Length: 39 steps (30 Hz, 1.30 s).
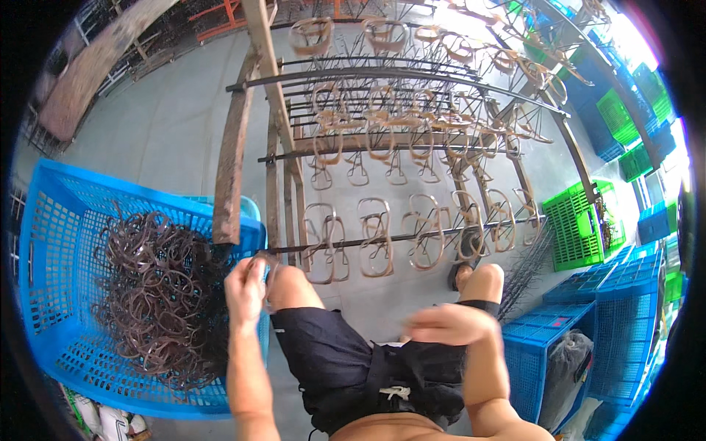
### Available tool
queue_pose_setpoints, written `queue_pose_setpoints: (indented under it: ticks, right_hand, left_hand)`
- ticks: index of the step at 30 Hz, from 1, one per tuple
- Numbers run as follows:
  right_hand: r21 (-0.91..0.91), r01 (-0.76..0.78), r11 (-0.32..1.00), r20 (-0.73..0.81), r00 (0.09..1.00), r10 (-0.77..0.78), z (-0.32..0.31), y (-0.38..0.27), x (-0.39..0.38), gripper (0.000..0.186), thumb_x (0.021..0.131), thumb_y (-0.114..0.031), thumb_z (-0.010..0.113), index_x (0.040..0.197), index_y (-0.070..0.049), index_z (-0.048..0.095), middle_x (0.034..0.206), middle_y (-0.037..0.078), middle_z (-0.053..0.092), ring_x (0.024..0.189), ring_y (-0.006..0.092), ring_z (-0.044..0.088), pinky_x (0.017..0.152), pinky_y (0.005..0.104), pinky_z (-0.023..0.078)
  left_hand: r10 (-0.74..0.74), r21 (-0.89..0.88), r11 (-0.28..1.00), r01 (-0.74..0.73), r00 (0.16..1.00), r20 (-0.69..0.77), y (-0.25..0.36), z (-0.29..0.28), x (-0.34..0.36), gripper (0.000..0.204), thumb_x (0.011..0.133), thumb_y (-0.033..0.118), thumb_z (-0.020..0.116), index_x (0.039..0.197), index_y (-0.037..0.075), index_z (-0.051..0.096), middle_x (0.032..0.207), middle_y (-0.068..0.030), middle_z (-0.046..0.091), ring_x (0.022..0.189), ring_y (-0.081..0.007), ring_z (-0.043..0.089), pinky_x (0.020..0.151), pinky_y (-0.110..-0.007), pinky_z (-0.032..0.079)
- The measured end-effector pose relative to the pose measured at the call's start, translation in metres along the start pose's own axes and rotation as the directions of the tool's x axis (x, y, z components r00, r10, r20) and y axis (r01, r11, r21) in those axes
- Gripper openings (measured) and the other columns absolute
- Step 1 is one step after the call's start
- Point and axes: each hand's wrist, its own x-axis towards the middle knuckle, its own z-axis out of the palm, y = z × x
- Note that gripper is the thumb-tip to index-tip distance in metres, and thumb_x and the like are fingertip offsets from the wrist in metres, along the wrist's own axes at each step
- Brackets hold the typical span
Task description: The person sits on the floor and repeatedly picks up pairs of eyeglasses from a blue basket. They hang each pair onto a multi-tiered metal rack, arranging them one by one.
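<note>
Beside the inner edge of a blue basket [66,173], my left hand [245,289] is closed, fingers pinched on a thin, pale loop [273,277] that is blurred. Inside the basket lies a tangled heap of dark brown curved loops [158,287]. My right hand [454,324] hangs over my right thigh with its fingers stretched toward the left; it is smeared by motion and nothing shows in it. In front of my knees, rounded brownish loops [377,253] hang in a row from a dark rod [397,239] of a wooden rack.
More rods with hanging loops rise behind, between wooden posts [229,162]. A green crate [570,228] stands at the right, with thin dark wires [526,275] next to it. Blue crates [526,327] are near my right side, one holding a dark plastic bag [568,367].
</note>
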Motion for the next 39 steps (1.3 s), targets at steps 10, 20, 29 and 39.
queue_pose_setpoints:
  ticks: [10, 20, 29, 39]
  right_hand:
    - [-0.289, -0.838, 0.463, -0.949, 0.189, -0.251, -0.143, 0.218, -0.158, 0.066, 0.069, -0.002, 0.062, 0.131, -0.007, 0.038, 0.125, 0.017, 0.037, 0.119, 0.034, 0.036, 0.1, 0.043, 0.03]
    - [-0.503, -0.752, 0.426, -0.823, 0.267, -0.501, -0.187, 0.201, -0.155, 0.019, 0.083, -0.018, 0.057, 0.067, -0.008, 0.06, 0.069, 0.005, 0.054, 0.073, 0.0237, 0.055, 0.082, 0.0381, 0.038]
    - [-0.338, -0.844, 0.417, -0.901, 0.163, -0.402, -0.15, 0.137, -0.218, 0.01, 0.07, -0.016, 0.064, 0.063, -0.01, 0.06, 0.065, 0.008, 0.056, 0.069, 0.0268, 0.055, 0.079, 0.0369, 0.04]
    - [-0.362, -0.858, 0.365, -0.925, 0.281, -0.256, -0.112, 0.175, -0.339, 0.026, 0.08, -0.016, 0.058, 0.057, -0.004, 0.057, 0.06, 0.017, 0.058, 0.061, 0.0357, 0.055, 0.062, 0.0431, 0.043]
  left_hand:
    - [0.134, 0.906, -0.022, -0.422, 0.897, 0.421, 0.069, 0.042, -0.005, 0.045, 0.078, 0.031, 0.058, 0.115, 0.008, 0.053, 0.096, -0.0162, 0.056, 0.076, -0.0364, 0.061, 0.065, -0.045, 0.051]
    - [-0.352, 0.8, -0.33, -0.501, 0.852, 0.389, 0.088, 0.074, 0.044, 0.047, 0.086, 0.05, 0.046, 0.124, 0.024, 0.051, 0.089, -0.0168, 0.066, 0.083, -0.032, 0.065, 0.073, -0.042, 0.051]
    - [-0.51, 0.652, -0.02, -0.758, 0.569, 0.645, 0.126, 0.056, 0.06, 0.03, 0.087, 0.035, 0.049, 0.114, 0.022, 0.057, 0.09, -0.0171, 0.064, 0.082, -0.0326, 0.062, 0.071, -0.042, 0.049]
    - [-0.147, 0.612, 0.051, -0.789, 0.6, 0.786, 0.007, 0.131, 0.025, 0.024, 0.079, 0.034, 0.057, 0.09, 0.013, 0.059, 0.073, -0.0135, 0.064, 0.07, -0.0357, 0.062, 0.062, -0.043, 0.05]
